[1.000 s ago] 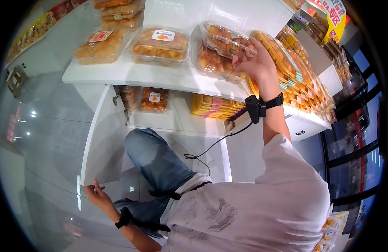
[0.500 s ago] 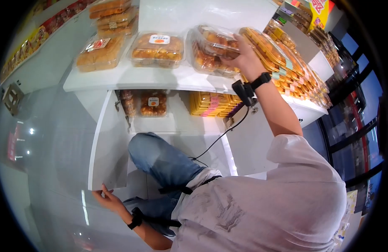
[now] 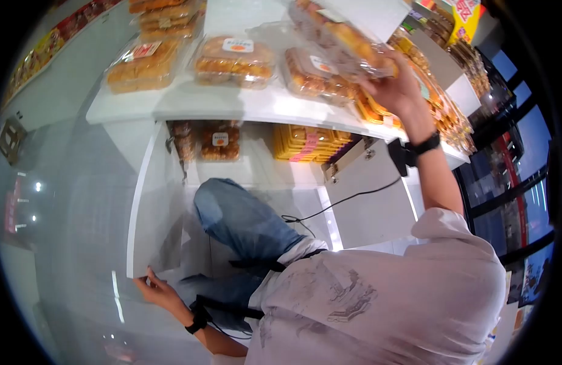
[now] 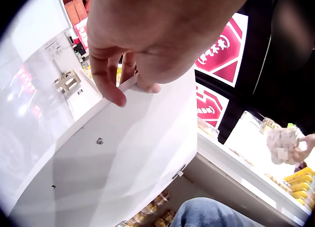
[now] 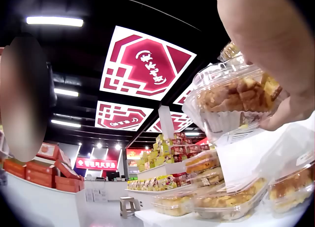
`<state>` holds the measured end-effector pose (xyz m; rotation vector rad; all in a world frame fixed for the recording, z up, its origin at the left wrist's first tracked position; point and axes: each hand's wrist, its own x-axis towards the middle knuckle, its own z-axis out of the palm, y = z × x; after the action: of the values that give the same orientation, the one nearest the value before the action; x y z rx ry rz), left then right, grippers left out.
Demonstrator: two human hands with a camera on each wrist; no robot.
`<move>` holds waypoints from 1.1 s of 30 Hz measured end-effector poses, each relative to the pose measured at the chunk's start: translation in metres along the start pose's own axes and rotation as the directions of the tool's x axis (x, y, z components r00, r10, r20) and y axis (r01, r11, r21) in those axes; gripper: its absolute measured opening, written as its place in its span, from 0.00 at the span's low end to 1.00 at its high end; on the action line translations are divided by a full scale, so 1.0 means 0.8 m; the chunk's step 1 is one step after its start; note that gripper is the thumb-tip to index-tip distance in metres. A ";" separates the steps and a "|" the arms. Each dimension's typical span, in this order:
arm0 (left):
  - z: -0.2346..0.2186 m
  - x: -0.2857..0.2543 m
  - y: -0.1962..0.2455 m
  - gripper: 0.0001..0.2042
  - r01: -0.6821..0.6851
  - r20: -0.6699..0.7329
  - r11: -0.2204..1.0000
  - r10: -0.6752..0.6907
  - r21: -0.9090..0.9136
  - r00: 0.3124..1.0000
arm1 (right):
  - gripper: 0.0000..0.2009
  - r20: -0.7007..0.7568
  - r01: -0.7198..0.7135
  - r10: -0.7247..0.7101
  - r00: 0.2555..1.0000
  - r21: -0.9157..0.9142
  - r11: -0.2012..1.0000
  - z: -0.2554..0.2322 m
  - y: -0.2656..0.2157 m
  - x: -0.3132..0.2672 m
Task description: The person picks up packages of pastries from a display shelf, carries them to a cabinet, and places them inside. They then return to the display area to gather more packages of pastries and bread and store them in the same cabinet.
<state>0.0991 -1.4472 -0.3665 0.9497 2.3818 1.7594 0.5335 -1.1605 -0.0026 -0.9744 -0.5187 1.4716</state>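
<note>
In the head view the right hand [image 3: 398,88] grips one end of a clear pastry box [image 3: 342,38], tilted and raised over the white counter. Below it, a box with an orange-dot label [image 3: 317,76] sits on the counter. The right wrist view shows the lifted box [image 5: 236,99] with brown pastry pieces inside, fingers and thumb around its end. At lower left, the left hand [image 3: 159,292] pinches the edge of an open white cabinet door [image 3: 156,213]; the left wrist view shows fingers on one face of the door [image 4: 123,138] and the thumb on the other.
Boxed pastries [image 3: 232,64] and stacked boxes [image 3: 165,24] line the counter [image 3: 171,109]. Yellow trays [image 3: 308,143] and another box [image 3: 220,140] stand inside the cabinet. Long yellow packs [image 3: 436,100] lie at right. A cable [image 3: 354,198] hangs from the right wrist. A stool [image 3: 12,140] stands far left.
The right hand has lifted the upper box off the one beneath and moved it up and to the right, uncovering the lower box's label. The left hand stays at the door edge.
</note>
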 end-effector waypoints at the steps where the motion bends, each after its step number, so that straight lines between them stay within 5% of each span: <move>1: -0.001 0.002 -0.004 0.11 0.101 0.022 0.995 -0.101 0.016 0.995 | 0.24 0.096 0.009 0.001 0.995 -0.103 0.995 0.000 -0.001 -0.033; 2: 0.003 0.002 -0.008 0.11 -0.002 -0.023 0.999 0.003 0.048 1.000 | 0.26 0.210 0.072 -0.018 0.978 -0.253 0.965 -0.020 -0.008 -0.047; 4: 0.003 0.004 -0.004 0.11 0.023 -0.029 0.998 -0.021 0.063 0.999 | 0.24 0.197 0.020 0.022 0.980 -0.211 0.977 -0.031 0.000 -0.086; 6: 0.007 0.002 -0.003 0.12 0.054 -0.038 0.996 -0.052 0.066 0.998 | 0.25 0.108 0.133 -0.101 0.989 -0.350 0.927 -0.042 0.029 -0.117; 8: 0.008 -0.001 -0.007 0.12 0.050 -0.051 0.998 -0.048 0.041 0.998 | 0.22 0.217 -0.101 0.184 0.959 -0.344 0.933 -0.104 0.032 -0.097; 10: 0.007 -0.001 -0.009 0.12 0.071 -0.056 0.993 -0.066 0.089 0.996 | 0.20 0.313 -0.331 0.437 0.843 -0.338 0.881 -0.169 0.031 -0.076; 13: 0.008 0.004 -0.010 0.11 0.090 -0.060 0.991 -0.084 0.102 0.995 | 0.13 0.358 -0.316 0.487 0.796 -0.440 0.841 -0.100 0.136 -0.116; 15: 0.005 0.002 -0.011 0.11 0.112 -0.067 0.990 -0.107 0.090 0.992 | 0.27 -0.084 -0.390 0.411 0.908 -0.529 0.753 -0.137 0.186 -0.099; 16: 0.003 0.001 -0.011 0.11 0.144 -0.049 0.983 -0.139 0.111 0.989 | 0.28 0.087 -0.499 0.561 0.823 -0.362 0.788 -0.160 0.210 -0.079; 20: 0.004 -0.005 -0.019 0.11 0.141 -0.065 0.973 -0.131 0.184 0.989 | 0.30 0.171 -0.478 0.535 0.828 -0.285 0.831 -0.157 0.309 0.011; 23: 0.009 -0.003 -0.011 0.12 0.164 -0.086 0.971 -0.150 0.177 0.985 | 0.13 0.124 -0.488 0.498 0.859 -0.099 0.867 -0.182 0.394 0.126; 24: 0.010 -0.002 -0.010 0.12 0.176 -0.098 0.967 -0.160 0.183 0.982 | 0.09 0.228 -0.479 0.473 0.851 -0.034 0.877 -0.220 0.428 0.188; 26: 0.012 -0.002 -0.010 0.12 0.194 -0.099 0.974 -0.182 0.119 0.978 | 0.13 0.067 -0.507 0.502 0.862 0.122 0.853 -0.210 0.478 0.252; 27: 0.013 -0.003 -0.011 0.12 0.204 -0.115 0.971 -0.190 0.127 0.975 | 0.13 0.074 -0.521 0.516 0.853 0.112 0.846 -0.202 0.502 0.280; 29: 0.013 -0.007 -0.013 0.12 0.255 -0.091 0.956 -0.244 0.148 0.966 | 0.19 -0.074 -0.319 0.323 0.944 0.059 0.946 -0.184 0.554 0.331; 33: 0.022 -0.012 -0.011 0.12 0.278 -0.171 0.956 -0.260 0.089 0.950 | 0.20 -0.129 -0.305 0.310 0.942 0.053 0.951 -0.161 0.628 0.412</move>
<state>0.1097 -1.4382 -0.3840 0.4749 2.5816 1.6700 0.3745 -0.9555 -0.5596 -1.1599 -0.2482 1.6698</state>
